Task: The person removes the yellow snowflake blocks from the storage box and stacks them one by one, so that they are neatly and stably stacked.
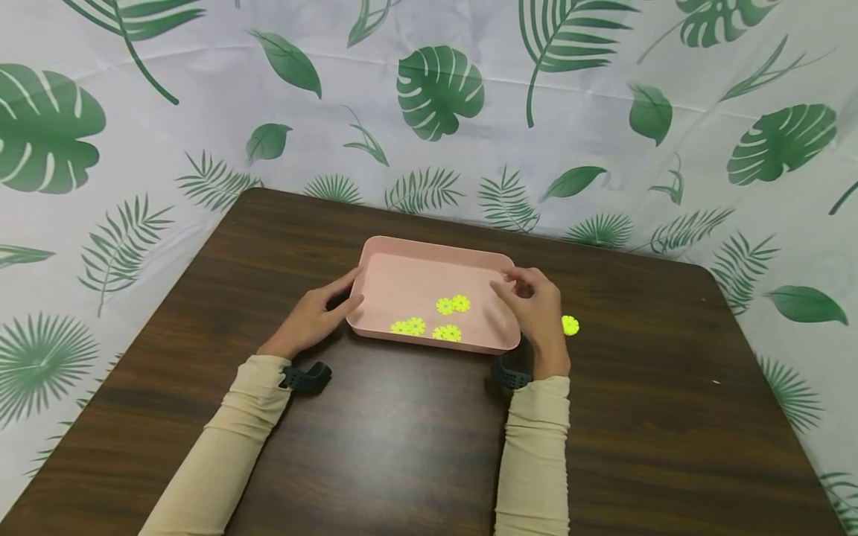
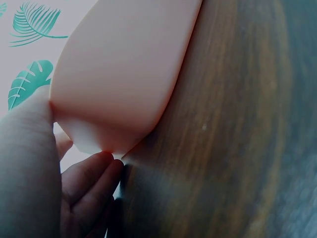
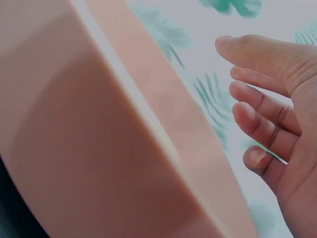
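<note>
A shallow pink tray lies in front of me in the head view, with several bright yellow flower-shaped pieces inside, some along its near wall. My left hand holds the tray's left end, thumb at the rim and fingers against the outer side. In the left wrist view its fingertips meet the outside of the tray's corner. Over the tray's right end is my right hand. Its thumb and fingers are loosely bent and hold nothing in the right wrist view, beside the tray wall.
One more yellow flower-shaped piece lies on the dark wooden table, right of my right hand. Behind the table hangs a white cloth printed with green leaves. Each wrist wears a black band.
</note>
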Tool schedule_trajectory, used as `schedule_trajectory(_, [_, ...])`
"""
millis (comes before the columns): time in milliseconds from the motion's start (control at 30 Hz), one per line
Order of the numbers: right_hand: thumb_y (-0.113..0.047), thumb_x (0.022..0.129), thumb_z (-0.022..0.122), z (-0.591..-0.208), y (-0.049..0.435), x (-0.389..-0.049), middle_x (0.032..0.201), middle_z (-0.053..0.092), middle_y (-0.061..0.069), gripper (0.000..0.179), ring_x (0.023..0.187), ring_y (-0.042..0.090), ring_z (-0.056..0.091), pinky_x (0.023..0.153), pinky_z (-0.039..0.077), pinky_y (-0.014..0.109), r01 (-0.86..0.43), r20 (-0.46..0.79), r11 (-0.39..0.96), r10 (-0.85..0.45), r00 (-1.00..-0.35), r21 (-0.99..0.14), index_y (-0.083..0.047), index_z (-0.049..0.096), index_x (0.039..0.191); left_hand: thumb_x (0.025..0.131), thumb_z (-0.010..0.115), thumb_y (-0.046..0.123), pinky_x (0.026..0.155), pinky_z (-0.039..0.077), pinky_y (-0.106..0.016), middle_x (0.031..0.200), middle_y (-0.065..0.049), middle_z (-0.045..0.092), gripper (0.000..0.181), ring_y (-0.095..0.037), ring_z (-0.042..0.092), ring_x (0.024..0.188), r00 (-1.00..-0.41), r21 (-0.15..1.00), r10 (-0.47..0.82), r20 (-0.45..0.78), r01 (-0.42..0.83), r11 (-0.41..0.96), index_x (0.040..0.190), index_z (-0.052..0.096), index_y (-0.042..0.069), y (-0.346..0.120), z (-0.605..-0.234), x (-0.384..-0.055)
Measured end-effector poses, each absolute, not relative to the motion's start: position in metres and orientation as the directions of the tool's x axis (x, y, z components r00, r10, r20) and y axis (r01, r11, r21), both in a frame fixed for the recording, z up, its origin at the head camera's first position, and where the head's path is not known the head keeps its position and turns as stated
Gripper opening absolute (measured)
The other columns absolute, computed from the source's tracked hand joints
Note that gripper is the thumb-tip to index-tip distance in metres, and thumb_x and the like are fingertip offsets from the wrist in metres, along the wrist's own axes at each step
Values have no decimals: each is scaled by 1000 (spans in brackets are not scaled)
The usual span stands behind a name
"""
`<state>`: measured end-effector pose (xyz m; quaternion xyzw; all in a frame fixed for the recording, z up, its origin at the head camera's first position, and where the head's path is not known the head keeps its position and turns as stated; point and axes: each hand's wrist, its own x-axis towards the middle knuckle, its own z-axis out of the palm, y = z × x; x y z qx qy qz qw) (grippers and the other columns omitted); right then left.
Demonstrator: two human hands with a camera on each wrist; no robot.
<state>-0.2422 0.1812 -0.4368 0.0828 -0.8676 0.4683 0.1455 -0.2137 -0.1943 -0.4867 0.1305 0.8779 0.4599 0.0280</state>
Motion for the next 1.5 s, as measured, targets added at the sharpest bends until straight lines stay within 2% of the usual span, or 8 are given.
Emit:
schedule_trajectory(133, [-15, 92, 81, -440, 150, -247, 107, 68, 19, 35, 90, 30, 61, 83, 50, 39, -314, 261, 552, -176, -949, -773, 4, 74, 121, 105, 53, 54, 119, 32, -58, 164, -5, 36, 65, -31, 37, 150, -964, 816, 255, 71, 203, 541, 163, 30, 37, -193, -486, -213])
schedule_trajectory(233, [-14, 91, 81, -444, 136, -249, 108, 69, 18, 37, 92, 31, 62, 84, 53, 43, -311, 173, 591, -279, -945, -744, 5, 73, 122, 106, 53, 53, 119, 32, -58, 164, -5, 36, 65, -32, 37, 149, -963, 815, 259, 71, 206, 542, 164, 30, 36, -193, -486, -213])
schedule_trajectory(367, [-17, 89, 84, -449, 132, -249, 106, 68, 14, 38, 91, 28, 59, 80, 53, 39, -257, 56, 662, -309, -949, -704, 2, 75, 122, 106, 54, 53, 118, 32, -58, 164, -5, 37, 65, -32, 38, 149, -963, 816, 258, 74, 207, 540, 164, 31, 35, -194, -487, -214])
schedule_trajectory(533, [-18, 87, 86, -451, 133, -249, 105, 66, 12, 42, 91, 27, 53, 77, 49, 37, -215, -11, 684, -310, -951, -697, 0, 76, 124, 105, 54, 53, 118, 32, -58, 164, -5, 37, 65, -32, 39, 149, -964, 814, 254, 80, 210, 541, 163, 32, 35, -195, -487, -214])
schedule_trajectory(833, [-17, 88, 85, -454, 130, -250, 106, 64, 12, 37, 91, 28, 54, 78, 52, 37, -239, -10, 683, -339, -941, -690, -2, 77, 121, 106, 53, 53, 119, 32, -58, 164, -5, 37, 64, -32, 38, 149, -965, 805, 251, 74, 206, 557, 163, 30, 37, -195, -485, -213])
schedule_trajectory(1200, [-13, 89, 82, -456, 121, -251, 123, 63, 13, 34, 102, 32, 56, 92, 52, 47, -301, 43, 674, -371, -927, -675, -1, 75, 120, 105, 54, 53, 119, 32, -57, 164, -5, 37, 64, -31, 38, 149, -964, 807, 253, 78, 210, 552, 163, 31, 36, -194, -487, -212])
schedule_trajectory(1367, [-13, 89, 82, -455, 117, -251, 122, 67, 12, 34, 102, 32, 58, 91, 54, 46, -295, 39, 682, -364, -931, -669, -2, 75, 121, 106, 54, 52, 119, 32, -57, 164, -5, 37, 64, -31, 39, 149, -964, 805, 253, 82, 213, 554, 163, 31, 36, -194, -486, -212])
schedule_trajectory(1500, [-11, 88, 81, -454, 114, -249, 115, 67, 11, 33, 97, 30, 56, 85, 53, 41, -282, 33, 668, -359, -933, -689, -4, 74, 120, 106, 54, 52, 119, 32, -57, 164, -6, 37, 64, -31, 39, 149, -964, 806, 254, 82, 214, 552, 163, 31, 36, -194, -486, -212])
